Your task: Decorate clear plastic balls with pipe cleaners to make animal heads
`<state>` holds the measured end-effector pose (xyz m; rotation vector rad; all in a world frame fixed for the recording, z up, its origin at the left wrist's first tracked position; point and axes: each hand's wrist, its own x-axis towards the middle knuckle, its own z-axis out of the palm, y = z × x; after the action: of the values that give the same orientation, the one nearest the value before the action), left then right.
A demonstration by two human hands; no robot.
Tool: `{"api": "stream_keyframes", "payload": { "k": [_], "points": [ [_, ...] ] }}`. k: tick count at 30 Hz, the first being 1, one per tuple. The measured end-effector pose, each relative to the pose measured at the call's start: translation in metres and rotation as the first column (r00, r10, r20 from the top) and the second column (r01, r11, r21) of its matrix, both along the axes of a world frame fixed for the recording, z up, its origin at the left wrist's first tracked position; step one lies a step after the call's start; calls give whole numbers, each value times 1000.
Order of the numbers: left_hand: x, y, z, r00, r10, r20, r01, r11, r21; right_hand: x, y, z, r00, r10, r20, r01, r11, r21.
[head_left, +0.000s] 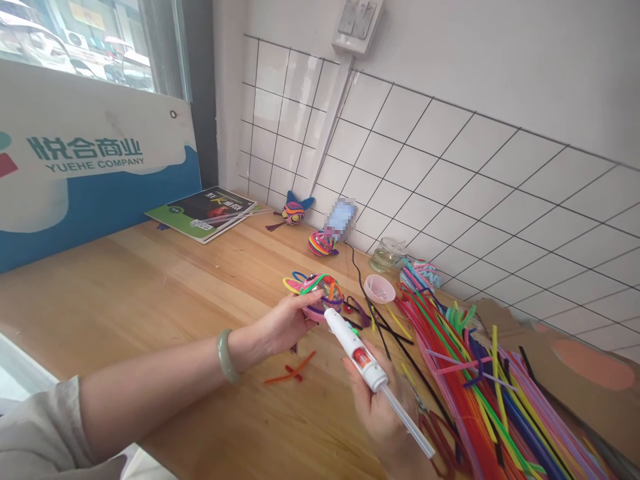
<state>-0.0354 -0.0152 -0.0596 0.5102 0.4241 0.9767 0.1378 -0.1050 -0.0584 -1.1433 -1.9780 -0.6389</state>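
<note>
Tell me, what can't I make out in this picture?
All in the head view:
- Bluish object by the wall: its face is hidden by pixelation.
- Craft piece: its underside is turned away, partly behind the left hand.
- Glue gun: its grip is hidden by the right hand.
- Pink bowl: its contents are too small to identify.
- Pipe cleaners: some ends are cut off by the bottom edge.

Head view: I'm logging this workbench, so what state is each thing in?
Glue gun: held in right hand
Craft piece: held in left hand
Magazine: closed, lying flat
Pink bowl: uncovered, small pieces inside
Glass jar: upright, open or closed unclear
Scissors: partly hidden, opening unclear
Pipe cleaners: loosely piled
Phone-like device: propped up, pixelated
</note>
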Motion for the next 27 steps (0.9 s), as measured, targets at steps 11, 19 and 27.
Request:
{"api": "stream_keyframes", "payload": {
  "k": [11,19,27],
  "points": [
    [-1,0,3,1000,-19,-15,19,1000,3,-2,0,4,999,12,-36,-13,1000,-20],
    [-1,3,0,1000,-13,-12,13,1000,-14,1,-7,1,939,-7,-345,-67,977,-203],
    [-5,7,0,997,-41,-61,38,999,-38,10,0,18,319,-174,-932,-630,695,-346]
  ]
}}
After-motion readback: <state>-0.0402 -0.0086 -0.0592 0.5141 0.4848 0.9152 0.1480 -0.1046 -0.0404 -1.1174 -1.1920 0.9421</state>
